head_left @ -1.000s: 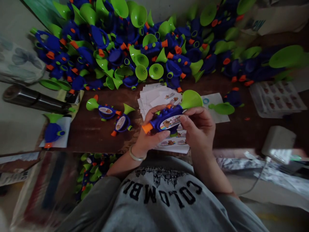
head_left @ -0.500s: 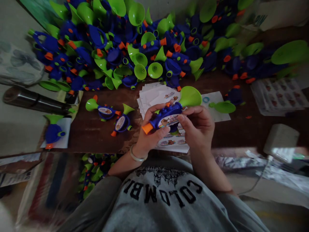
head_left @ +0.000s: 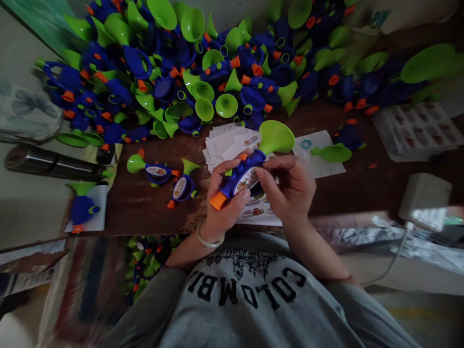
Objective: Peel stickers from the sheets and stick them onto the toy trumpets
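Observation:
A blue toy trumpet (head_left: 237, 175) with a green bell and an orange mouthpiece is held over the sticker sheets (head_left: 259, 212). My left hand (head_left: 224, 200) wraps round its mouthpiece end. The thumb and fingers of my right hand (head_left: 292, 188) grip the body near the bell, the thumb lying on the oval label (head_left: 247, 180). Left of my hands, two labelled trumpets lie on the table, one (head_left: 157, 171) beside the other (head_left: 183, 186).
A big heap of trumpets (head_left: 166, 87) spans the back of the brown table (head_left: 145, 203). At the left lie a dark flask (head_left: 50, 162) and a trumpet (head_left: 82, 208) on a white pad. Rightward are another trumpet (head_left: 335, 152), stacked sticker sheets (head_left: 416, 130) and a white adapter (head_left: 424, 200).
The held trumpet has tilted more steeply, bell up, and moved slightly left with both hands. My right thumb still presses its label. The whole view has shifted a little.

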Tool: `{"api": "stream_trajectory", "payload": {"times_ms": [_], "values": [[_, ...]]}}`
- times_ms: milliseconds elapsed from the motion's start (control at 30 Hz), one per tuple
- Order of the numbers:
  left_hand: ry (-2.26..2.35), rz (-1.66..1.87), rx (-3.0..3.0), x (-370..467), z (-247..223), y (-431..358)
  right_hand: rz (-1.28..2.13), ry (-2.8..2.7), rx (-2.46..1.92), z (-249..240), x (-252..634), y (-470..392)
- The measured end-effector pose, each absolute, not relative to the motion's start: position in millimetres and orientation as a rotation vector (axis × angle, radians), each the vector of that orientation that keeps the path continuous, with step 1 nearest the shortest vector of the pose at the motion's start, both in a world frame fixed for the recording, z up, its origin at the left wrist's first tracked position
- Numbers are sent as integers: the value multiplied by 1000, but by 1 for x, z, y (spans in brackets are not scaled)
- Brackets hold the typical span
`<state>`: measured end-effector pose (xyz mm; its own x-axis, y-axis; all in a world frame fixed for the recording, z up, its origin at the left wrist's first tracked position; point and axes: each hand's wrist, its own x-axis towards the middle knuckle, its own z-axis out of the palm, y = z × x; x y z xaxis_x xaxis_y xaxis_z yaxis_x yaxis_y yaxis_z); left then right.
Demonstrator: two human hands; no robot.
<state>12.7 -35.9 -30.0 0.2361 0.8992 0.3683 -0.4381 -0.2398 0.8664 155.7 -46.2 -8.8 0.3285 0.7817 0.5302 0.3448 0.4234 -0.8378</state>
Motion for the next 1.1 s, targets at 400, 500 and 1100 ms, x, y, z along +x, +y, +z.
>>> {"api": "stream_trajectory", "payload": {"times_ms": [400, 500, 1100], "values": [[657, 1332, 1348, 4, -22, -41, 21, -1483, -1359, -5, 167, -38], [852, 1443, 1605, -26, -23, -31, -50, -1451, -1477, -27, 199, -11], [1722, 1026, 1994, -112, -74, 1, 648, -1556, -1913, -103, 246, 46]]}}
